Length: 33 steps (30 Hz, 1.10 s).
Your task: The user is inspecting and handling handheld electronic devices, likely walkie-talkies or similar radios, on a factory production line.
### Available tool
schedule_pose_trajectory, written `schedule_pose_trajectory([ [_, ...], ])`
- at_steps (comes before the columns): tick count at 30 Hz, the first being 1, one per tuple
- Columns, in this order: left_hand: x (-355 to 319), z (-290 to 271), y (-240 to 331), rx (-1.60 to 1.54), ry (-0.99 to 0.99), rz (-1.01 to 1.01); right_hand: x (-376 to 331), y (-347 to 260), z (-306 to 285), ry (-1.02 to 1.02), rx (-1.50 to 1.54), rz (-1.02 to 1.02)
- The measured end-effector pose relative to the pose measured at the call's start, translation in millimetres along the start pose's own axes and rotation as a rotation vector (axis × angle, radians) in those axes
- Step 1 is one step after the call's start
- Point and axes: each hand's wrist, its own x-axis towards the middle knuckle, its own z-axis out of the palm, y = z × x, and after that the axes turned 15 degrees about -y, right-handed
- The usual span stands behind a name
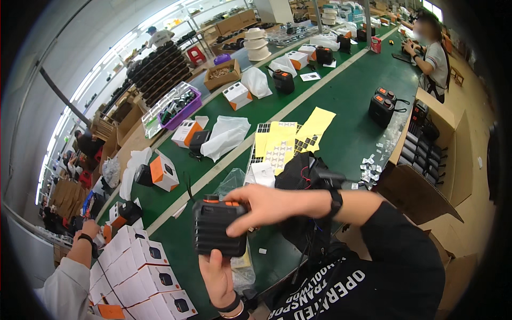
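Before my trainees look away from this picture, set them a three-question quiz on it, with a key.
1. Short answer: which of the person's hands supports the black, ribbed, box-shaped device with orange top controls from below?
2. Multiple choice: what does the open brown cardboard box at the right hold?
A) white plastic spools
B) dark devices
C) purple baskets
3. True or false: yellow printed paper sheets lie on the green tabletop.

Key:
1. The left hand; the right hand holds its upper right.
2. B
3. True
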Motion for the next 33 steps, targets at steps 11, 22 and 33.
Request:
schedule_pose_trajectory([
  [11, -72, -21, 0, 0.137, -0.037, -0.258, 83, 81, -249, 1.113, -0.776, 0.387],
  [22, -79, -46, -12, 0.121, 0.126, -0.241, 141, 87, -174, 0.483, -1.137, 0.091],
  [33, -69, -44, -11, 0.129, 0.056, -0.247, 195, 127, -110, -0.262, -0.792, 0.075],
])
